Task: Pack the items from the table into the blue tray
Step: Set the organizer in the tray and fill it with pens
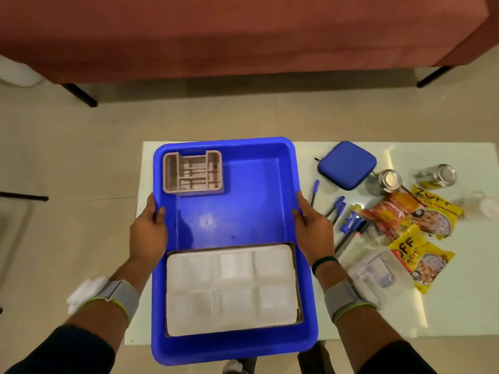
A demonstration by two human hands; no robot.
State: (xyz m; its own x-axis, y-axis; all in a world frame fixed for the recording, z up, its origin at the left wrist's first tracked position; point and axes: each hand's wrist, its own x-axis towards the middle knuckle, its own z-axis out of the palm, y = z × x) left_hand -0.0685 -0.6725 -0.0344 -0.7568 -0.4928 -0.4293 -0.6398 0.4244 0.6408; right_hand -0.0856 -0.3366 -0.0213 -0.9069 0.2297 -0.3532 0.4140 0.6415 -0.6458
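- The blue tray [243,211] fills the centre of the frame, over the left part of the white counter [445,314]; whether it rests on the counter or is lifted cannot be told.
- The left hand [148,233] clamps the tray's left rim, thumb inside the wall and fingers outside; its grip is closed on the rim.
- The right hand [314,230] clamps the right rim the same way, grip closed on it.
- Inside the tray, a grey compartmented organizer [193,171] sits in the upper left corner.
- A white moulded insert [232,290] with six shallow cells lies in a thin cardboard box and fills the lower half of the tray.
- On the counter right of the tray: a blue zip case [347,165] at the upper right, a cluster of blue-capped pens [343,211] just beside the right hand, and two glass jars [388,180] past the case.
- Two yellow snack packets [424,261] and a red packet [391,211] lie at the right of the frame, overlapping each other.
- A clear plastic container [374,273] lies near the right wrist.
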